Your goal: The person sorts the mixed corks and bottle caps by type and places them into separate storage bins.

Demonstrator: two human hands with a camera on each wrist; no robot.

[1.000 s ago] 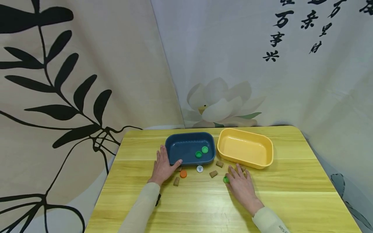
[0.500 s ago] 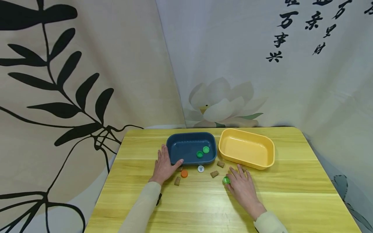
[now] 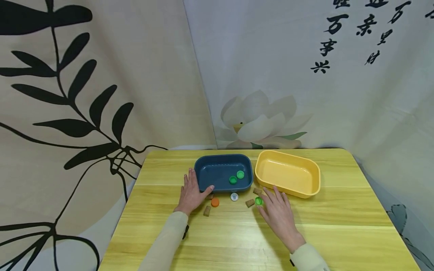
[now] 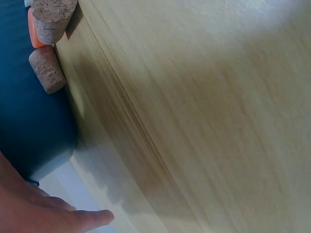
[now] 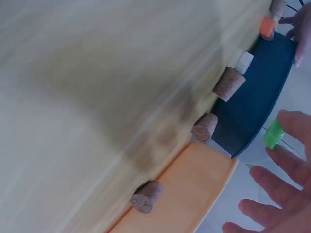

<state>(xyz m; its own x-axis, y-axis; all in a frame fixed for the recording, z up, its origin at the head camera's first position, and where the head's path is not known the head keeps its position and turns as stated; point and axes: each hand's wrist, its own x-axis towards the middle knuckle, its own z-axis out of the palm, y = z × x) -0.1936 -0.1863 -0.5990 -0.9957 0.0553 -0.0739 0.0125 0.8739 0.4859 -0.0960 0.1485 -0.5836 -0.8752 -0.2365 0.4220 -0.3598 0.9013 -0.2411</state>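
Between the thumb and index finger of my right hand (image 3: 279, 216) a light green bottle cap (image 5: 274, 134) is pinched. In the right wrist view the cap is held clear of the table, the other fingers spread. My left hand (image 3: 191, 194) lies with extended fingers against the left end of the blue tray (image 3: 213, 177), its thumb along the front edge. Inside that tray lie a dark green cap (image 3: 233, 180) and a lighter green cap (image 3: 240, 174). On the table before it are a white cap (image 3: 234, 197) and an orange cap (image 3: 215, 202).
A yellow tray (image 3: 288, 171) stands right of the blue one. Several corks lie along the trays' front: one cork (image 3: 207, 211) by the orange cap, another cork (image 3: 250, 203) near my right hand, and a cork (image 5: 146, 196) beside the yellow tray.
My right hand has moved left and toward the trays, carrying the green cap up off the table. My left hand stays at the blue tray.
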